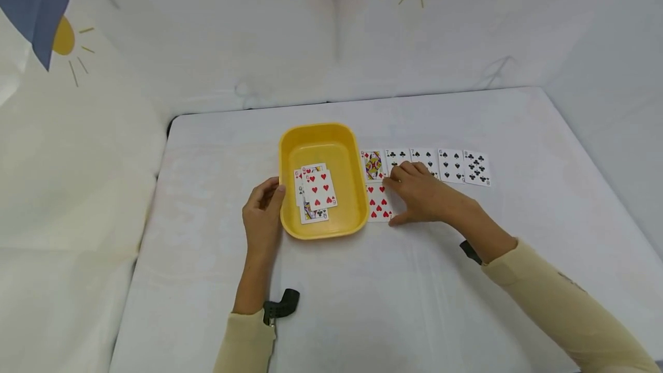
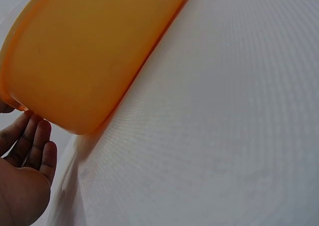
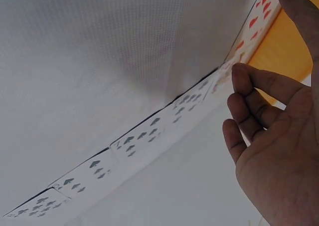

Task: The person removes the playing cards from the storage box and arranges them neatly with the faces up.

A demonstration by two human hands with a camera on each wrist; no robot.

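Observation:
A yellow tray stands mid-table, with several overlapping cards inside, a six of hearts on top. My left hand grips its left rim, thumb at the edge and bent fingers against the outer wall. Against the tray's right side lies a hearts card. My right hand spans that card's right end, index finger near the upper corner and thumb at the lower one, with the other fingers loosely bent. Whether the fingertips press the card, I cannot tell.
Right of the tray, a row of face-up cards runs above the hearts card: a queen of diamonds, a seven of clubs, a seven of spades, a six of spades and an eight of clubs. White curtains surround the table.

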